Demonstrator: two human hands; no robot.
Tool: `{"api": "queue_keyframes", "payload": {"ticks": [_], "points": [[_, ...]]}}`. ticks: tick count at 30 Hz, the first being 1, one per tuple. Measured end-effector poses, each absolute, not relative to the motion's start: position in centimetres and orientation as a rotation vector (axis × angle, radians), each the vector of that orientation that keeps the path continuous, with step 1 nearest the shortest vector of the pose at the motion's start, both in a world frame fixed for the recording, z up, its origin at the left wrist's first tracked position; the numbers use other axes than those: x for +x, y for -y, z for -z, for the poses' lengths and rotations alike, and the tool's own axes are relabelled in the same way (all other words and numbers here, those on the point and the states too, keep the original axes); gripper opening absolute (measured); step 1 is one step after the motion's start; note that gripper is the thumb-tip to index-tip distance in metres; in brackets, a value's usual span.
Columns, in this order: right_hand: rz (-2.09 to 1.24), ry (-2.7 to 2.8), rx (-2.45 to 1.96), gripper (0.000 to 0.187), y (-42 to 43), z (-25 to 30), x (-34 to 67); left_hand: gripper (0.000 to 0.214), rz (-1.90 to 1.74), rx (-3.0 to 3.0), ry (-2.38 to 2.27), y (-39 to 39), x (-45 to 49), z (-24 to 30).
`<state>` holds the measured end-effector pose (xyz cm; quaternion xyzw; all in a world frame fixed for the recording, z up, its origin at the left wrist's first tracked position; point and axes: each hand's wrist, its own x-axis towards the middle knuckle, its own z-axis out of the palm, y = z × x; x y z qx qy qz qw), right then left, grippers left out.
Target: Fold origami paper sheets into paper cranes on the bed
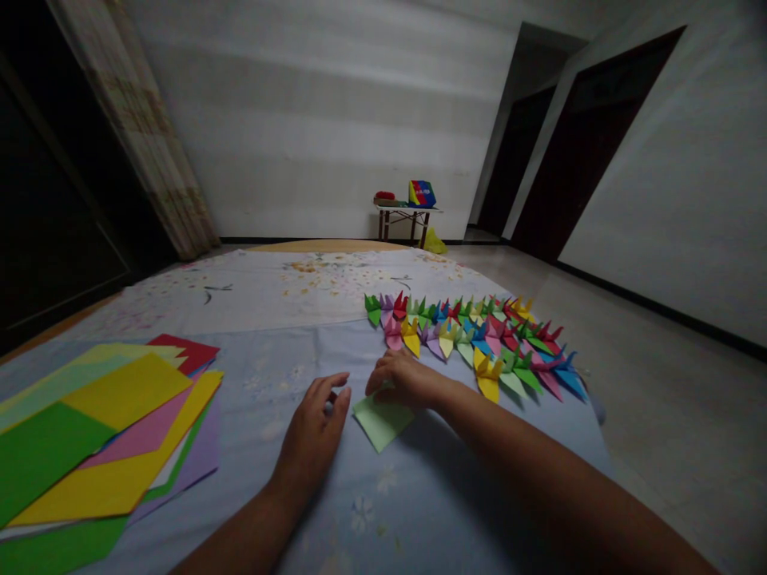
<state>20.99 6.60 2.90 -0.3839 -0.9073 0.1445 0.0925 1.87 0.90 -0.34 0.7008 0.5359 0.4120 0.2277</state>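
No text, label, brand or number can be read anywhere. The multicoloured box [422, 193] on the small far table [407, 211] carries a pale mark (too small and blurred to read). The green paper piece [380, 423] and the stacked coloured sheets [89, 431] show no print.

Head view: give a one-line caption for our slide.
Right hand rests on a green paper, left hand beside it, between stacked coloured sheets and rows of folded figures.

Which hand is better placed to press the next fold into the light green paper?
Probably right: the right hand rests on the light green paper; the left hand lies beside it on the cloth.
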Motion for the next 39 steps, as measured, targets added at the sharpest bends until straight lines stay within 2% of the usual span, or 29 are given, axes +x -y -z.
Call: {"api": "queue_keyframes", "payload": {"ticks": [5,16,26,28,33,39], "points": [[-0.293,2.639,-0.871,0.006,-6.6,-2.7,19.5,0.035,-1.231,1.758,-1.456,-0.9,1.8,0.4],[-0.043,2.553,-0.85,0.015,-5.7,-2.5,19.0,0.041,-1.168,1.569,-1.418,-0.8,2.1,0.4],[-0.091,2.321,-0.81,0.013,-3.9,-2.2,20.1,0.026,-1.259,2.096,-1.514,-0.9,1.5,0.3],[-0.089,2.272,-0.843,0.01,-3.5,-2.1,20.7,0.025,-1.215,2.257,-1.526,-0.9,1.5,0.5],[-0.308,2.269,-0.78,0.01,-2.9,-1.8,22.3,0.039,-1.028,2.615,-1.548,-0.3,1.6,0.2],[-0.467,2.296,-0.773,0.008,-2.5,-1.6,24.3,0.036,-0.636,2.815,-1.271,1.0,2.6,-1.1]]}}
